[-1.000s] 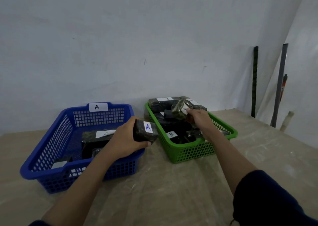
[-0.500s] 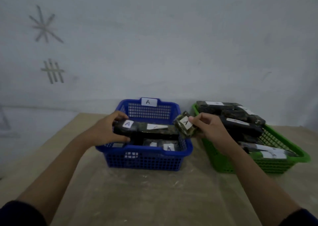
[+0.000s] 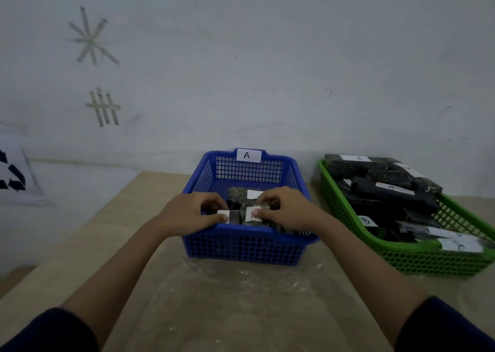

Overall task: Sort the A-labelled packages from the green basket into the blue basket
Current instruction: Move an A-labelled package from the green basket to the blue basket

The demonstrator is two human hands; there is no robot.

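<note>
The blue basket [image 3: 249,244] stands in the middle of the table, with a white "A" tag [image 3: 248,155] on its back wall. Both my hands reach down inside its front half. My left hand [image 3: 191,212] grips a dark package [image 3: 232,215] with a white label. My right hand [image 3: 285,209] grips a second, smaller dark package [image 3: 253,214], its thumb on the white label. Another labelled package [image 3: 242,193] lies behind them in the basket. The green basket [image 3: 417,258] at the right holds several dark packages [image 3: 393,191]; one label reads "B" [image 3: 365,221].
The wall stands right behind both baskets, with tape marks [image 3: 92,39] at upper left. A sheet with black arrows [image 3: 12,176] leans at the far left. The table's left edge runs diagonally from the wall toward me. Clear plastic film [image 3: 241,279] covers the tabletop.
Both hands moved from above the blue basket's rim down into it, bringing their packages together low in the basket's front half. The view came closer to the basket.
</note>
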